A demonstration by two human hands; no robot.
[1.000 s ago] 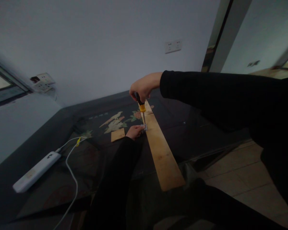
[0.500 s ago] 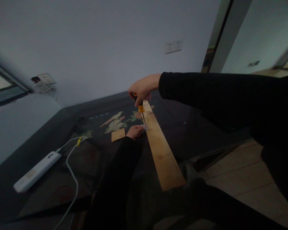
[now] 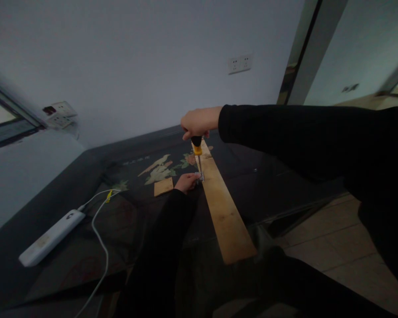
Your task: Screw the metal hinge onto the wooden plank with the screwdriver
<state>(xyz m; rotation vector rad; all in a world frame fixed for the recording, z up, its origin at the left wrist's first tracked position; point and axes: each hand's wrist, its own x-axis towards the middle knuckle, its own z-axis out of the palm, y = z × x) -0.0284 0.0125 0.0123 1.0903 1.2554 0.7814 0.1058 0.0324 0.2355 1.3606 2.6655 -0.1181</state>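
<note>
My right hand grips the black top of a black-and-yellow screwdriver held upright. Its shaft comes down onto a small metal fitting at the left edge of a long wooden plank lying on the dark table. My left hand rests on the table beside the plank, fingertips pinching that metal fitting. Both arms wear black sleeves.
A small wooden piece lies just left of my left hand. A white power strip with white cables sits at the table's left. Wall sockets are behind. Tiled floor lies to the right; the plank overhangs the table edge.
My right hand has turned on the screwdriver handle and shifted slightly right and down, the tool standing more upright. My left hand and the plank have stayed put.
</note>
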